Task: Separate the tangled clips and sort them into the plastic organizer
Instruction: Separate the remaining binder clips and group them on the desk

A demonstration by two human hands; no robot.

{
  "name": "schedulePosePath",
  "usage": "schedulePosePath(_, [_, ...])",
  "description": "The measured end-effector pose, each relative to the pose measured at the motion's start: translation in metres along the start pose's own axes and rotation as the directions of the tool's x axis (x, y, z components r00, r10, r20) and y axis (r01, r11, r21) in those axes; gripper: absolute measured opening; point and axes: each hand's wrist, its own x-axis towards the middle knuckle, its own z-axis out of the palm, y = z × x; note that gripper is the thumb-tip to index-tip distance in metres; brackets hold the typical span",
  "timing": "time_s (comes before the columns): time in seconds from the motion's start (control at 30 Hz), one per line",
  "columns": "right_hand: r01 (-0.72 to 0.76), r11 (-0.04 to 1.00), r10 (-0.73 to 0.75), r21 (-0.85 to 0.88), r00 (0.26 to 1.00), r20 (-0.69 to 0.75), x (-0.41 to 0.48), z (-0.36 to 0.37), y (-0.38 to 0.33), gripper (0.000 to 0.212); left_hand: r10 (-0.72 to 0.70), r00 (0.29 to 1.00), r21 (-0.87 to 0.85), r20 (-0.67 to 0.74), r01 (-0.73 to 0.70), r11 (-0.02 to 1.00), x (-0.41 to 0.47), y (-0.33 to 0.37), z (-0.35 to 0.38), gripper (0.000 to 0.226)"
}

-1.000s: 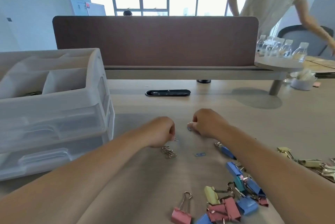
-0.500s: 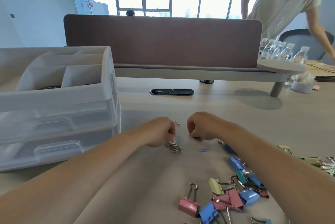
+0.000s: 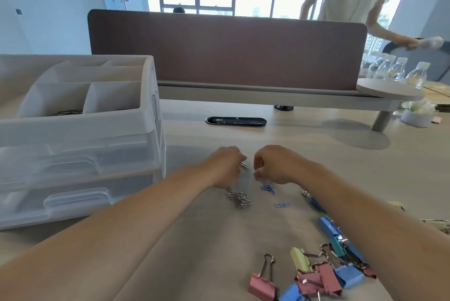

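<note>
organizer [image 3: 73, 127]: translucent, drawered, table's left edge | silver paper clips [image 3: 238, 199]: tangled, mid-table | single silver clip [image 3: 244, 165]: held just beyond them | blue paper clips [image 3: 267, 189]: beside | binder clips [image 3: 321, 274]: coloured heap, near edge

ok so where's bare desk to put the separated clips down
Free: desk from the left hand and right hand to the black slot, and between both forearms. Crowded: binder clips along the right forearm, silver paper clips near the hands.

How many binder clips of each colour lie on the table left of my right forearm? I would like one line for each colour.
Pink clips: 3
Blue clips: 5
Yellow clip: 1
Teal clip: 1
Total: 10, as far as it shows. Some blue ones are partly hidden, and a reddish bit at the pile's right edge is not counted.
</note>
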Motion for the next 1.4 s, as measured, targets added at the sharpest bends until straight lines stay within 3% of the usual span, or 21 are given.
schedulePosePath(0.17, [0.049,0.999,-0.05,0.01,0.997,0.052,-0.006,0.0,0.005,0.003,0.062,0.998,0.053,-0.01,-0.061,0.997,-0.004,0.002,0.004,0.044])
schedulePosePath(0.3, [0.089,0.995,-0.086,-0.054,0.995,0.047,-0.023,0.0,0.007,0.016,0.1,0.995,0.054,-0.025,-0.098,0.994,-0.016,0.001,0.007,0.043])
schedulePosePath(0.6, [0.094,0.989,-0.086,-0.11,0.993,0.077,-0.063,-0.003,0.001,0.021,0.103,0.995,0.012,0.016,-0.103,0.995,-0.057,0.007,0.0,0.036])
schedulePosePath(0.77, [0.106,0.991,-0.111,-0.081,0.991,-0.07,-0.071,0.0,-0.012,0.016,0.084,0.996,0.019,0.018,-0.084,0.996,-0.069,0.009,-0.006,0.032])
schedulePosePath(0.9, [0.146,0.987,-0.146,-0.064,0.989,0.005,-0.065,0.009,-0.029,0.045,0.041,0.999,0.045,-0.009,-0.04,0.998,-0.073,0.007,-0.013,0.035])
schedulePosePath(1.0, [0.144,0.988,-0.143,-0.056,0.989,0.022,-0.054,0.017,-0.037,0.055,-0.004,1.0,0.047,0.022,0.003,0.999,-0.073,0.008,-0.014,0.042])
schedulePosePath(1.13, [0.137,0.99,-0.134,-0.036,0.989,0.064,-0.046,0.016,-0.045,0.043,-0.044,0.998,-0.018,0.037,0.045,0.999,-0.072,0.007,-0.012,0.041])
schedulePosePath(1.4, [0.106,0.994,-0.105,-0.042,0.994,0.014,-0.039,0.021,-0.052,0.011,-0.096,0.995,-0.186,0.003,0.095,0.978,-0.07,0.005,-0.006,0.019])
